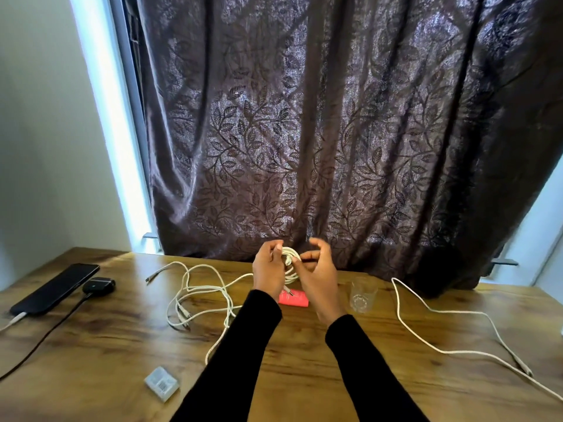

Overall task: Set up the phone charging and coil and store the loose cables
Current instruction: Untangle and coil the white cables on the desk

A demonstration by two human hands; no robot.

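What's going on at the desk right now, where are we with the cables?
The left hand holds a small white cable coil above the wooden desk while the right hand, fingers apart, works beside it. The phone lies at far left with a cable in its end. A tangled white cable and another long cable lie uncoiled.

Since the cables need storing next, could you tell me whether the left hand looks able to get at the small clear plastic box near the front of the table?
Probably yes, once freed: the left hand now holds the white cable coil, and nothing lies around the clear plastic box.
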